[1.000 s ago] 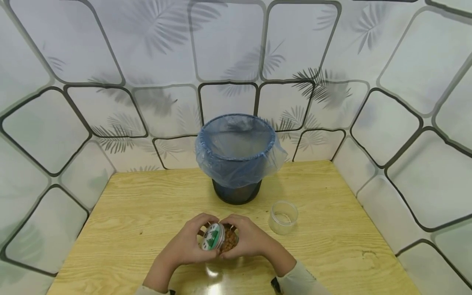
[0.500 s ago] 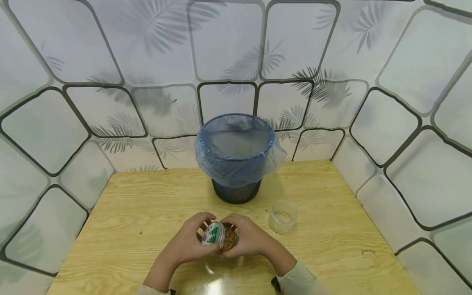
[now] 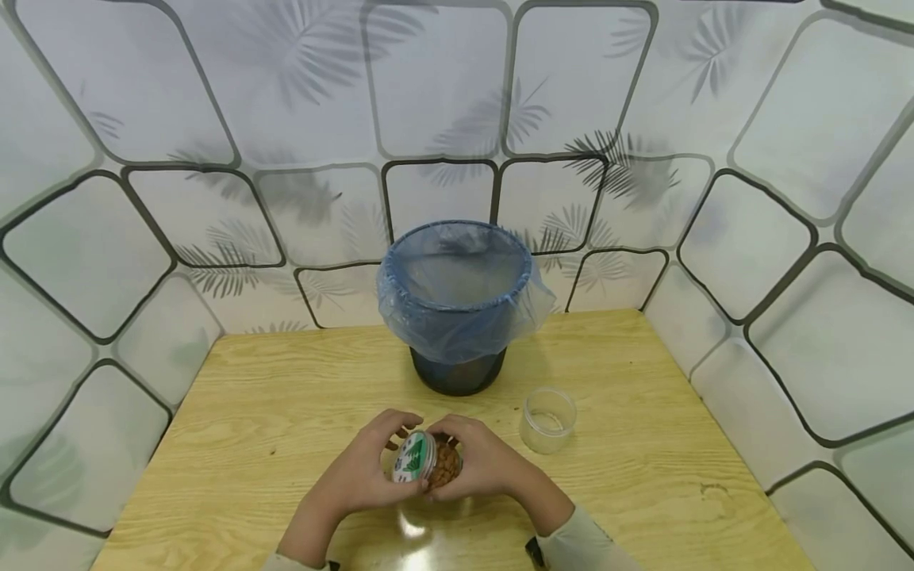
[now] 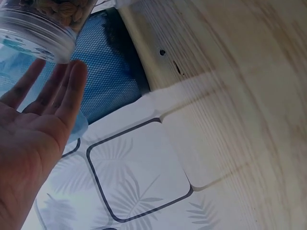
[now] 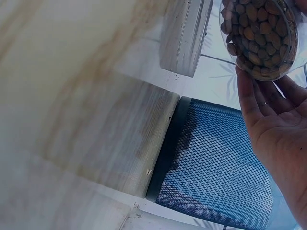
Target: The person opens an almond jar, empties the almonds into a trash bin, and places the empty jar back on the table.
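A clear jar of almonds (image 3: pixel 447 464) is tilted on its side between my two hands, above the front of the table. Its lid (image 3: pixel 410 458) has a white and green printed top and faces left. My right hand (image 3: pixel 480 460) grips the jar's body; the nuts (image 5: pixel 261 36) show through the clear end in the right wrist view. My left hand (image 3: pixel 367 468) holds the lid between thumb and fingers, fingertips right at the ridged rim (image 4: pixel 41 31) in the left wrist view. The left thumb is hidden in that wrist view.
A dark mesh bin (image 3: pixel 457 377) with a blue bag (image 3: pixel 464 337) over its rim stands behind the hands. To the right, an open clear round container (image 3: pixel 530 432) rests on the wooden table (image 3: pixel 643 476). Patterned walls (image 3: pixel 443 79) enclose the back and sides.
The left fingers and thumb have shifted around the lid: the thumb crossed its front half a second ago and now lies at its lower edge. The right hand has stayed in place.
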{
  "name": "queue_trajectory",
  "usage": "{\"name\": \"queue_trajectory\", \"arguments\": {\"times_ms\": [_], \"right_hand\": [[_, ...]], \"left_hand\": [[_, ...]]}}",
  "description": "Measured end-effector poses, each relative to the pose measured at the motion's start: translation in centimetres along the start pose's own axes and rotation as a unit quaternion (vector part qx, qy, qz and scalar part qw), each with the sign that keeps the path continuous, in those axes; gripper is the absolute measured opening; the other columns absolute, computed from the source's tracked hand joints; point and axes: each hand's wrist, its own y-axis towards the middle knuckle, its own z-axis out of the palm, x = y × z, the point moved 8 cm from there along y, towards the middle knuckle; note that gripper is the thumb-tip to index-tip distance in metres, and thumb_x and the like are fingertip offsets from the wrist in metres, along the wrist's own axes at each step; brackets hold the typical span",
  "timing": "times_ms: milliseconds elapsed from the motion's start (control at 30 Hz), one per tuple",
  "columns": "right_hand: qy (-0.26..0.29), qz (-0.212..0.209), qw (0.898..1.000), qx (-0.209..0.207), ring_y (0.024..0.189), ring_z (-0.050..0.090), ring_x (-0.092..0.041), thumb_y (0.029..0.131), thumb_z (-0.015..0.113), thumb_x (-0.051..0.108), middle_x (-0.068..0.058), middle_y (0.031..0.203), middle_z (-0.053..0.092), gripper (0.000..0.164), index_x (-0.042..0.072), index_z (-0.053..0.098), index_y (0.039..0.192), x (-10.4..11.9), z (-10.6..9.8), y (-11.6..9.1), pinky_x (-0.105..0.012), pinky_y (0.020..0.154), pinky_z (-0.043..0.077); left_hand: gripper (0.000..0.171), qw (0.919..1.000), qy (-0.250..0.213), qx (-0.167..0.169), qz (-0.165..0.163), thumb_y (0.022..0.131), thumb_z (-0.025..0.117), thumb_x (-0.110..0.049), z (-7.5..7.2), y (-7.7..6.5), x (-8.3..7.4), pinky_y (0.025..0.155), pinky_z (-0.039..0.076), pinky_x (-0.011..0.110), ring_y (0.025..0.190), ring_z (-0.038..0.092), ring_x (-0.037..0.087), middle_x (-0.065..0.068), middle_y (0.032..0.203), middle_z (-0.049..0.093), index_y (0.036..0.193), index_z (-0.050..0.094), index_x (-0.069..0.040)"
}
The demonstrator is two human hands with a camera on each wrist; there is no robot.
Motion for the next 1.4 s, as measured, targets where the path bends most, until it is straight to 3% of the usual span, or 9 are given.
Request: {"name": "queue_trajectory", "arguments": {"times_ms": [200,533,1067,1400], "right_hand": [[0.004,0.004,1.000,0.005,0.109,0.063,-0.002,0.074,0.099,0.039,0.010,0.125,0.068,0.072,0.022,0.066,0.136,0.00,-0.01,0.05,-0.026,0.097,0.058],[0.001,0.008,1.000,0.006,0.109,0.063,-0.002,0.073,0.099,0.039,0.010,0.125,0.067,0.074,0.021,0.066,0.137,-0.05,0.06,0.09,-0.026,0.098,0.058],[0.010,0.006,1.000,0.005,0.108,0.063,-0.002,0.075,0.098,0.043,0.012,0.124,0.067,0.072,0.025,0.066,0.137,0.09,0.07,0.03,-0.026,0.096,0.058],[0.010,0.005,1.000,0.006,0.107,0.064,-0.002,0.075,0.098,0.044,0.013,0.123,0.067,0.071,0.025,0.066,0.136,0.01,0.01,-0.04,-0.026,0.096,0.058]], "left_hand": [[0.073,0.9989,-0.024,0.017,0.035,0.079,0.089,-0.026,0.38,0.04,-0.24,0.099,0.059,0.047,0.122,0.061,0.011,-0.007,0.136,0.061,0.145,0.058,-0.027],[0.071,0.9983,-0.021,0.013,0.052,0.075,0.087,-0.022,0.31,-0.05,-0.40,0.096,0.060,0.042,0.117,0.063,0.011,-0.011,0.129,0.061,0.141,0.061,-0.023],[0.057,0.9995,-0.024,0.004,0.022,0.082,0.086,-0.022,-0.08,0.01,-0.39,0.087,0.062,0.034,0.104,0.064,0.013,-0.008,0.122,0.063,0.134,0.064,-0.020],[0.049,0.9998,-0.014,-0.009,-0.009,0.084,0.085,-0.031,-0.09,0.08,0.00,0.078,0.061,0.029,0.096,0.062,0.013,-0.009,0.114,0.063,0.128,0.065,-0.022]]}}
